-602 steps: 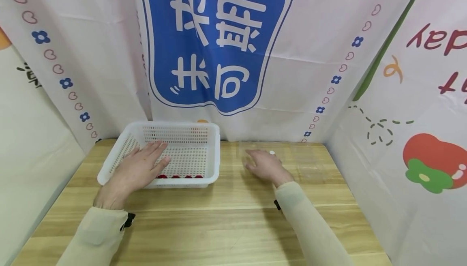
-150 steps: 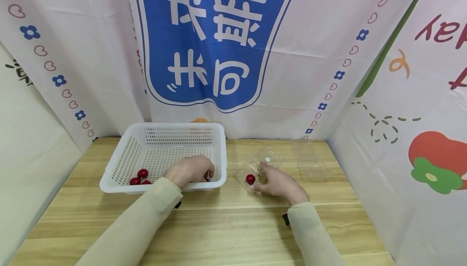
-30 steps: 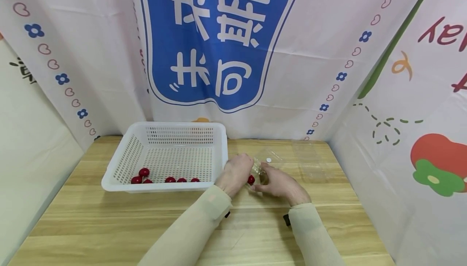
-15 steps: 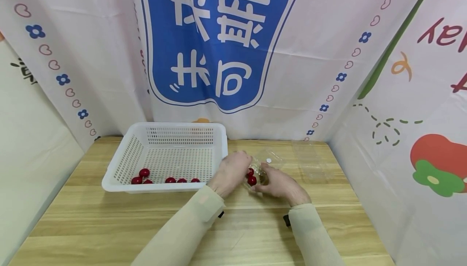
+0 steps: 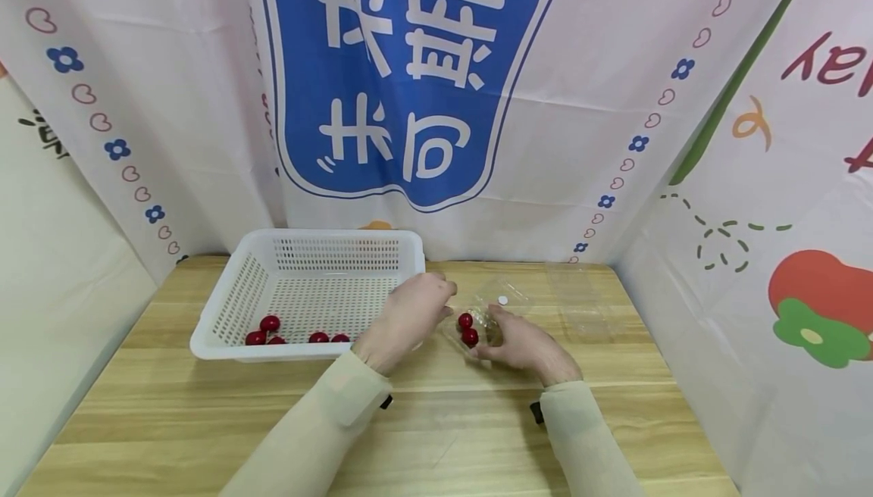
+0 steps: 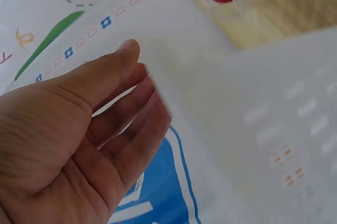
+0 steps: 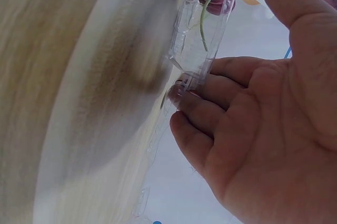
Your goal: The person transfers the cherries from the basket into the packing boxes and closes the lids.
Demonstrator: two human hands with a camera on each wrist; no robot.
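Observation:
In the head view my left hand hovers over the right rim of a white perforated basket, palm bare and fingers loosely bent in the left wrist view. My right hand holds the right side of an opened clear plastic box, thumb at the near edge and fingers at the far one. Two shiny red cherries lie in this box, and a green stem shows through its wall in the right wrist view. Several more red cherries lie along the basket's near side; my left arm hides part of it.
The box's clear lid, with a white round spot, lies folded back behind it. Another clear plastic box stands at the right rear of the wooden table. Printed cloth hangs along the back and sides.
My left hand has let go of a second cherry in the clear box and drawn back left to the basket's rim. The right hand has stayed at the box.

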